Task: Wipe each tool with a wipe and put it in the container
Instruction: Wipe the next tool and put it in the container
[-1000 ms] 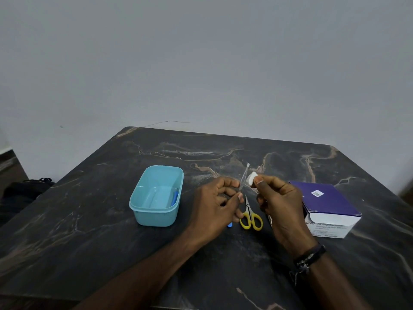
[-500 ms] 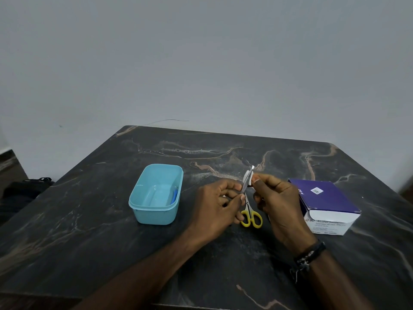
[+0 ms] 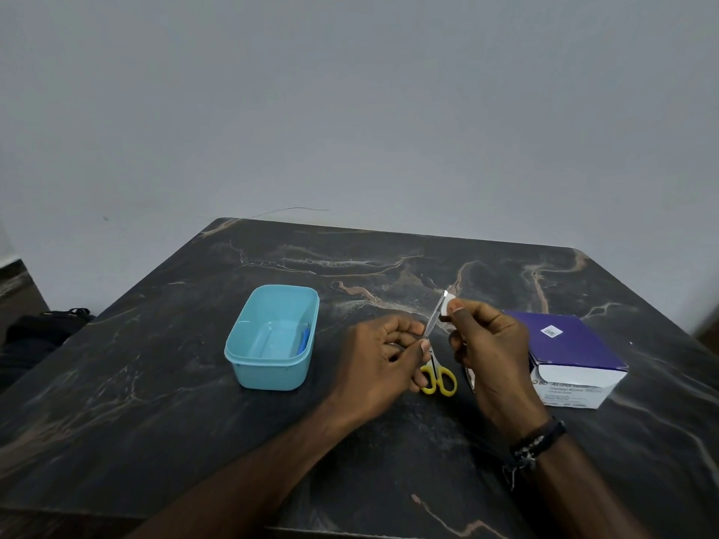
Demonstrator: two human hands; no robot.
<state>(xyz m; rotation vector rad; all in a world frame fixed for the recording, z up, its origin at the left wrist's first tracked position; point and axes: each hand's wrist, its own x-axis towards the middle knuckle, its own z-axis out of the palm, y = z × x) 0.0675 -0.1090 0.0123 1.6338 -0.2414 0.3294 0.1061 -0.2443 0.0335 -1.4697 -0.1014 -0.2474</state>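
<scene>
Holding a thin metal tool [image 3: 435, 319] by its lower end, the left hand [image 3: 379, 365] keeps it tilted up and away, so that its tip is free to be cleaned. The right hand [image 3: 488, 354] pinches a small white wipe [image 3: 450, 304] around the upper end of the tool (probably tweezers, but too small to tell). Under the hands, yellow scissors [image 3: 439, 377] lie on the dark table [image 3: 155, 402], seemingly waiting for their turn. To the left stands the blue container [image 3: 272, 340] with a blue thing already inside; to the right is a purple box [image 3: 572, 354] of wipes, near the right hand.
</scene>
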